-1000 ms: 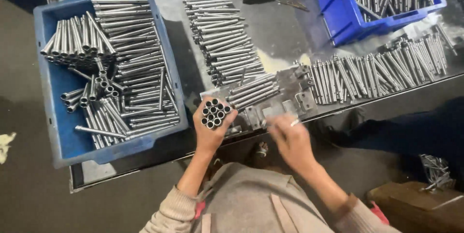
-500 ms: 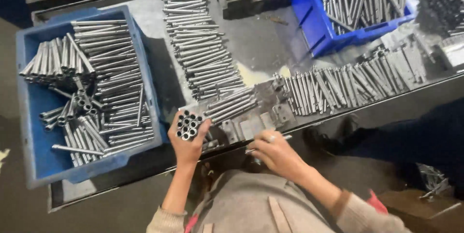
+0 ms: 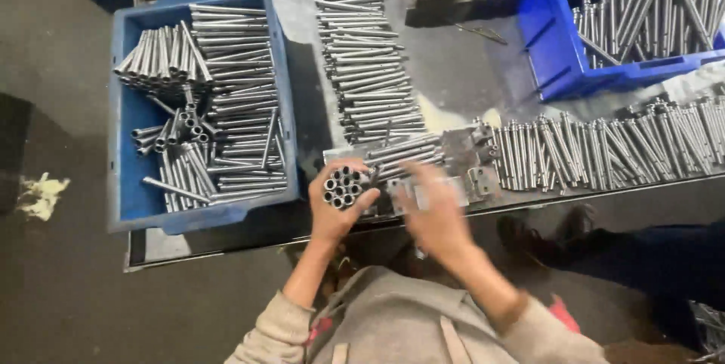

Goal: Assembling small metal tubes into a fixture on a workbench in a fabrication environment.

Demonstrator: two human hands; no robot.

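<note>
Left hand (image 3: 337, 209) wrapped round tube bundle (image 3: 342, 187) at near worktop (image 3: 453, 77) edge, open ends facing up at camera. Right hand (image 3: 434, 217) just right of bundle, blurred, fingers loosely spread over small metal fixture (image 3: 472, 164); holding anything: cannot tell.

Person wearing a soft top

The person is wearing a beige long-sleeved top with sleeves pushed up; pink bits, maybe another layer, are peeking out underneath.
</note>
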